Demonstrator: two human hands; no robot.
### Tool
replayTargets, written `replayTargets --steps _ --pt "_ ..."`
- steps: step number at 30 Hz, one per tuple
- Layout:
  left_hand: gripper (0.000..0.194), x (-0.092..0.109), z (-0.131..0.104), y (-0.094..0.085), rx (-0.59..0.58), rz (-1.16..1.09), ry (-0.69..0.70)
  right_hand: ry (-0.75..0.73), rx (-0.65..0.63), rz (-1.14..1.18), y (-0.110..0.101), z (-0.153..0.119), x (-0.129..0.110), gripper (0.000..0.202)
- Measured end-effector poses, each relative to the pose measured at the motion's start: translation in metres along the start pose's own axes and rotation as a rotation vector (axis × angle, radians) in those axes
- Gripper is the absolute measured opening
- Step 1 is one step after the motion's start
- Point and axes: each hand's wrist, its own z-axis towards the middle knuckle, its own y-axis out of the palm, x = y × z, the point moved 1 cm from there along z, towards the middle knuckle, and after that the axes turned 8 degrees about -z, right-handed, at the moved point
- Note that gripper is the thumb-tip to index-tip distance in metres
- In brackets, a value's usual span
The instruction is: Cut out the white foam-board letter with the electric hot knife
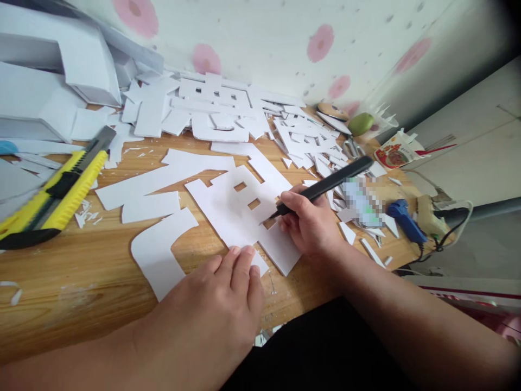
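Note:
My right hand [307, 220] grips a black-handled craft knife [329, 182]. Its thin tip touches a white foam board piece [236, 217] beside one of the small rectangular holes. My left hand [228, 293] lies with fingers stretched out, the fingertips pressing on the near edge of the same board. To its left is a curved white board piece [158, 255], partly covered by my left hand. Behind that lie angular white offcuts [163, 182].
A large yellow utility knife [61, 190] appears at the left. Piled white cutouts [220, 108] line the wall. To the right are a blue glue gun [407, 220], a power strip [431, 217], scissors [353, 149], a paper cup [396, 152] and a green fruit [361, 124].

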Motion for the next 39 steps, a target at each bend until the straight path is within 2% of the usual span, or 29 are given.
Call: replayTargets --steps 4,6,10,15,17,20,24,39 --pt "0.029 -0.001 0.003 0.000 0.019 0.019 0.034 0.004 -0.032 -0.008 -0.007 -0.014 -0.013 0.032" --pt "0.029 -0.001 0.004 0.000 0.034 0.023 0.024 -0.024 -0.006 -0.041 -0.013 -0.022 -0.014 0.033" --pt "0.030 -0.001 0.004 0.004 0.052 0.019 0.013 -0.201 0.110 -0.231 -0.020 -0.036 -0.004 0.030" --pt "0.031 -0.002 0.004 0.009 0.128 0.021 0.000 -0.368 0.191 -0.449 -0.014 -0.040 0.011 0.024" --pt "0.029 -0.002 0.005 0.010 0.139 0.036 -0.001 -0.440 0.211 -0.544 -0.010 -0.040 0.014 0.026" --pt "0.027 -0.002 0.005 0.010 0.128 0.049 0.000 -0.568 0.229 -0.659 -0.005 -0.039 0.013 0.019" --pt "0.027 -0.002 0.005 0.008 0.089 0.039 -0.008 -0.686 0.204 -0.735 0.000 -0.041 0.008 0.013" --pt "0.028 -0.002 0.008 0.004 0.078 0.003 -0.016 -0.658 0.103 -0.717 0.000 -0.040 0.011 0.016"
